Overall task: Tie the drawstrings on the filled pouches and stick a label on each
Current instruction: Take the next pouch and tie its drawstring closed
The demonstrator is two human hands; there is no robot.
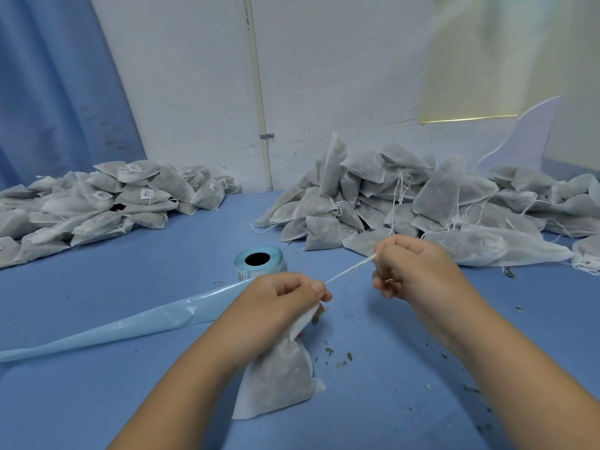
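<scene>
A filled white fabric pouch (276, 381) stands on the blue table in front of me. My left hand (279, 300) grips its gathered neck. A white drawstring (349, 270) runs taut from the neck up to my right hand (412, 267), which pinches the string's end in curled fingers. A roll of labels (259, 261) with pale blue backing stands just beyond my left hand, and its empty backing strip (130, 326) trails away to the left.
A heap of labelled pouches (97, 203) lies at the back left. A larger heap of unlabelled pouches (438, 203) with loose strings fills the back right. Bits of dried herb (337, 355) are scattered on the blue table (81, 401). A white wall stands behind.
</scene>
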